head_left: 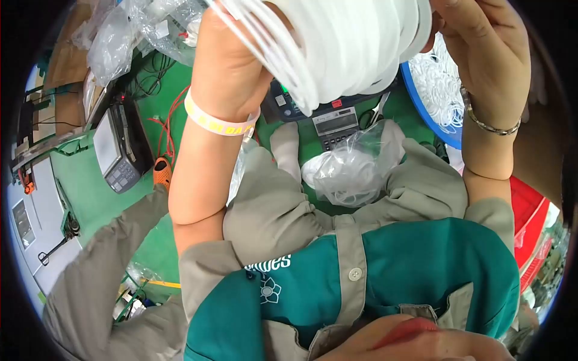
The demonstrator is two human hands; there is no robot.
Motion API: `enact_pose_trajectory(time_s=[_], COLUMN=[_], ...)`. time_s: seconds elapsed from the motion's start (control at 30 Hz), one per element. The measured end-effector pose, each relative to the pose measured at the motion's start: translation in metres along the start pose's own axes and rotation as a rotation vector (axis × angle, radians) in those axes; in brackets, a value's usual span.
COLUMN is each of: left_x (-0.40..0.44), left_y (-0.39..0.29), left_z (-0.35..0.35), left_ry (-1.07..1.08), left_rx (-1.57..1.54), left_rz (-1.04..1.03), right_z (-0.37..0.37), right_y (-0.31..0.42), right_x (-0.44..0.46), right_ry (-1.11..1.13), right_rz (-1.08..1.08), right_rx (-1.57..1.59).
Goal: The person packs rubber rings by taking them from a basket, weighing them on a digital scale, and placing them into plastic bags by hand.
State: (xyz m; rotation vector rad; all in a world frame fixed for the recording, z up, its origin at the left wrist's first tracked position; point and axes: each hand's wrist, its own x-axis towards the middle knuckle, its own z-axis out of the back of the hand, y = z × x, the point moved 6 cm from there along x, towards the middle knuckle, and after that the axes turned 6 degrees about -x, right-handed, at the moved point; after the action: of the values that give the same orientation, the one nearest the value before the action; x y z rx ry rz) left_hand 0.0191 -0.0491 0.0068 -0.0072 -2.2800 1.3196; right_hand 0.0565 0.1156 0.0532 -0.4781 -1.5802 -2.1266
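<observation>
A thick bundle of white flexible loops [361,51] fills the top middle of the head view, held up in front of me. My left hand [232,42], below which a pale wristband sits, is wrapped round the bundle's left end, and several thin loops hang over it. At the right end, my right hand [490,42] closes on the bundle with its thumb in front; its other fingertips are partly hidden. Behind and below the bundle shows a dark weighing scale [286,102], partly covered by it. A calculator [337,127] and scissors [376,112] lie close to the scale.
A clear plastic bag [355,171] with white contents lies between my legs. To the right stands a blue basin [415,99] of white loops, with a red crate [527,207] lower down. At left are a second scale [114,147], an orange shoe [162,173] and another person's trouser leg [102,265].
</observation>
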Motion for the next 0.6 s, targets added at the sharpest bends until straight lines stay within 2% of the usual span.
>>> enact_pose_trajectory(time_s=[0.1, 0.17, 0.3, 0.47, 0.53, 0.6], left_x=[-0.001, 0.002, 0.001, -0.002, -0.001, 0.000], left_y=[-0.003, -0.002, -0.006, -0.012, -0.010, 0.004], left_z=[-0.001, -0.004, -0.015, -0.047, -0.051, -0.049], left_ry=[0.005, 0.027, 0.086, 0.207, 0.190, 0.120], left_rx=[0.061, 0.101, 0.239, 0.534, 0.433, 0.137], left_rz=[-0.027, -0.053, -0.145, -0.367, -0.251, 0.039], right_z=[0.003, 0.001, -0.014, -0.024, -0.021, -0.013], right_y=[-0.010, -0.011, 0.003, 0.010, 0.013, 0.012], right_x=[-0.005, -0.008, -0.014, -0.014, -0.009, -0.004], right_ry=[0.040, 0.062, 0.088, 0.072, 0.046, 0.002], right_rz=[-0.176, -0.186, 0.007, 0.235, 0.276, 0.266], right_rx=[0.111, 0.103, -0.111, -0.343, -0.356, -0.324])
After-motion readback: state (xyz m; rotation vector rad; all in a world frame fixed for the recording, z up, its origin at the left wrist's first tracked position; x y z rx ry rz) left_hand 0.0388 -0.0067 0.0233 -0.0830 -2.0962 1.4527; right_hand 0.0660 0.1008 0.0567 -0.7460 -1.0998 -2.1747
